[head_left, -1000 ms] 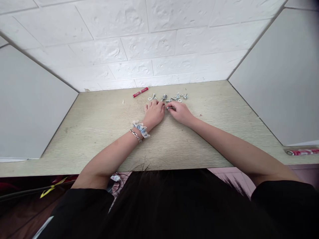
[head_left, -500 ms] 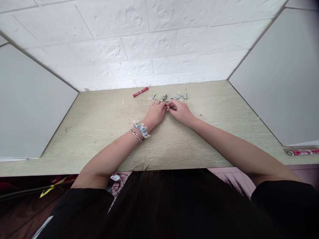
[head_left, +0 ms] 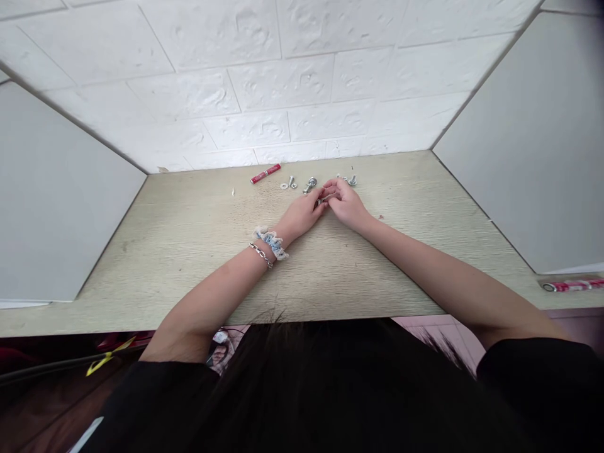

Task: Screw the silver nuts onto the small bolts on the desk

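My left hand (head_left: 302,214), with a scrunchie (head_left: 272,242) and a chain bracelet (head_left: 261,253) at the wrist, is closed at the thumb and fingertips. A small silver metal piece (head_left: 319,202), probably part of a bolt, shows at those fingertips. Touching or nearly touching it, my right hand (head_left: 348,206) has its fingers curled inward; what they grip is mostly hidden. Just beyond my left fingers lies a bolt with a washer (head_left: 310,184). Another bolt (head_left: 291,181) lies farther left beside a flat washer (head_left: 284,186) and a nut (head_left: 294,186). Behind my right fingers stands a bolt (head_left: 353,180), with other hardware partly covered.
A red pen-like tube (head_left: 265,173) lies near the white brick wall (head_left: 255,129). Grey panels (head_left: 61,195) flank the wooden tabletop (head_left: 189,251) on both sides. Another red tube (head_left: 573,286) lies at the right front edge. A small white scrap (head_left: 233,192) is at left.
Both hands have shifted slightly right. My right fingers have reached forward over the hardware on the right and cover more of it. The silver piece now shows at my left fingertips.
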